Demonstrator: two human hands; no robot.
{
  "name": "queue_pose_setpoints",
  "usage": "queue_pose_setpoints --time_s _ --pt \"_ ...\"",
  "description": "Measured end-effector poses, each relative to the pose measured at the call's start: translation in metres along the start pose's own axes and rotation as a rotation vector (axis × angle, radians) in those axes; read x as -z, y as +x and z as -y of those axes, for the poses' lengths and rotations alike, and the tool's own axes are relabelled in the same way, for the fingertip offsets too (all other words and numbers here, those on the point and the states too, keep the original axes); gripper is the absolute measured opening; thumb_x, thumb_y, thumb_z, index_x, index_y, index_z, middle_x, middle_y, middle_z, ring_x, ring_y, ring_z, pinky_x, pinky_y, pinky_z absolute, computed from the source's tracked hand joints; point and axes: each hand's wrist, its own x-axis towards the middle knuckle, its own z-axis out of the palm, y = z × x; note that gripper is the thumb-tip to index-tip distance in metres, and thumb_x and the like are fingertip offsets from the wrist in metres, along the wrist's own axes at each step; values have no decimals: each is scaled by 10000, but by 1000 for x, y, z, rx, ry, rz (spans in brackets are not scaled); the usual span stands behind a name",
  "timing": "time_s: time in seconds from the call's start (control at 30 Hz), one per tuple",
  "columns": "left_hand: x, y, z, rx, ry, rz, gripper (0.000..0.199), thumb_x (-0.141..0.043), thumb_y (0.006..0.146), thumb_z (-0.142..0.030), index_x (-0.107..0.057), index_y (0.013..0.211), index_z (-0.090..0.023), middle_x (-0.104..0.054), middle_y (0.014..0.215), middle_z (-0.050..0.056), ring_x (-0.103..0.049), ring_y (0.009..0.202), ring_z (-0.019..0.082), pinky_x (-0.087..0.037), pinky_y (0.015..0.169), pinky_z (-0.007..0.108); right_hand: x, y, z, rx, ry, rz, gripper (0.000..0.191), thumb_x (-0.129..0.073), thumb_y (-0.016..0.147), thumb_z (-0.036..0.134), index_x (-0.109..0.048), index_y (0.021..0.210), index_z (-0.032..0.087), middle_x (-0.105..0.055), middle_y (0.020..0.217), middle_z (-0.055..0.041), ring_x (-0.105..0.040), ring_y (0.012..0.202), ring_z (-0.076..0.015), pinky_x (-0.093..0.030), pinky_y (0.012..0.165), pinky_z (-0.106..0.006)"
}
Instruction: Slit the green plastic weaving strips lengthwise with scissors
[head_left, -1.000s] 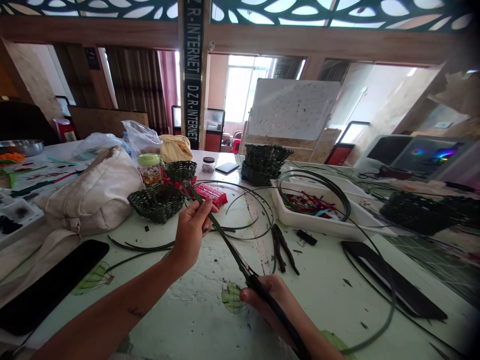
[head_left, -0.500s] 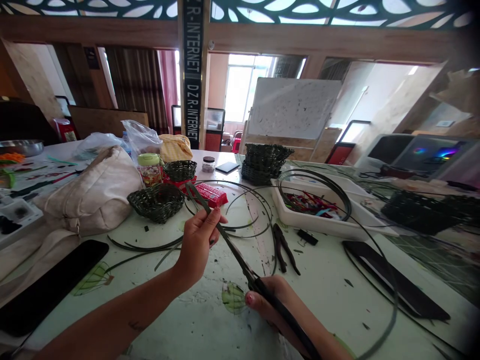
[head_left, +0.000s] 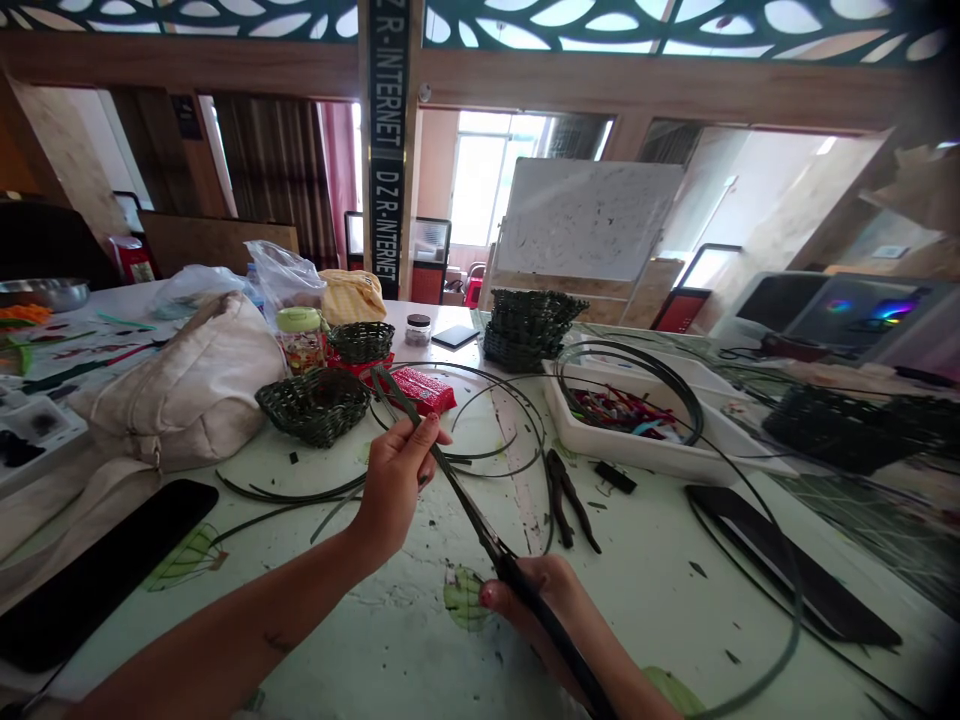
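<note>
Grip check | my left hand (head_left: 394,490) pinches green plastic strip (head_left: 394,397) | my right hand (head_left: 536,620) closes on black-handled scissors (head_left: 581,685)

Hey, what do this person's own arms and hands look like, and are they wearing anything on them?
Both forearms are bare, with no sleeve, glove or watch in view. The left forearm carries a small dark mark, probably a tattoo. The left hand and right hand are slim, and a fingernail on the right looks painted reddish.
</note>
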Motion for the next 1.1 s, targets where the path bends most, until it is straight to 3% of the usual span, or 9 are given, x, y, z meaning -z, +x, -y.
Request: queue_pose_setpoints --time_s 0.27,0.47,0.67,0.83,1.1 --pt "2 0 2 -7 11 -14 276 -619 786 -381 -622 638 -148 -306 459 -61 -247 435 61 -178 411 226 -1 0 1 -13 7 -12 582 -626 651 633 -238 502 225 -181 464 72 -223 410 -71 -146 375 -226" --pt "-1 -6 1 -34 68 -100 279 -611 797 -370 -647 622 -157 -482 594 -13 -311 522 78 -259 486 233 2 0 4 -16 35 47 623 -617 613 709 -247 495 221 -172 451 78 -224 397 -64 -145 377 -225" --pt "-4 -18 4 11 45 -96 228 -619 797 -361 -684 660 -191 -553 677 3 -404 652 114 -321 625 245 7 -1 2 24 21 87 629 -560 610 766 -274 500 217 -195 429 75 -242 405 -70 -133 380 -220" --pt "-6 -21 4 32 18 -107 230 -627 788 -364 -684 649 -191 -570 694 6 -384 627 115 -300 586 261 7 -2 1 44 -7 92 626 -552 617 761 -270 496 215 -201 428 72 -243 405 -70 -124 380 -222" --pt "-4 -18 8 46 -8 -129 237 -640 772 -386 -696 675 -177 -609 725 17 -391 605 100 -315 561 251 1 -4 10 -25 -49 -5 617 -634 629 660 -235 480 213 -181 446 71 -195 434 -68 -123 397 -234"
